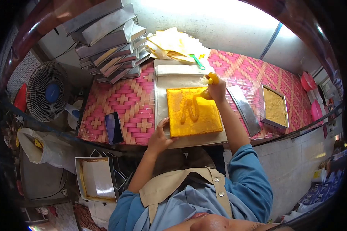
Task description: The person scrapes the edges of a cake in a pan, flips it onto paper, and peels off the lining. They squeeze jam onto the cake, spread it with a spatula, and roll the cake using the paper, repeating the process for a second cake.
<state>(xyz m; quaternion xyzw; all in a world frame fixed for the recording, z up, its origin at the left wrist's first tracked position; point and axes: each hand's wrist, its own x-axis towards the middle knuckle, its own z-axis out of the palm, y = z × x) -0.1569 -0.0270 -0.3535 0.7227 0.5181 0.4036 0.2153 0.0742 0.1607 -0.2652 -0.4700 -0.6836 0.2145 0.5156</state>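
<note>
Yellow square sponge sheet mid-frame: right hand, gripping the cream-filled plastic piping bag, should squeeze evenly, with the spread left hand bracing its edge.

Bright top glare, fisheye warp, dark edges

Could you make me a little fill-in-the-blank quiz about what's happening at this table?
1. The right hand squeezes a ____ of yellow cream over the square cake.
2. The ____ hand rests on the paper beside the cake.
3. A dark ____ lies on the table, left of the cake.
4. Off the table's left end stands a ____ with a blue hub.

Missing words: piping bag; left; phone; fan.
</note>
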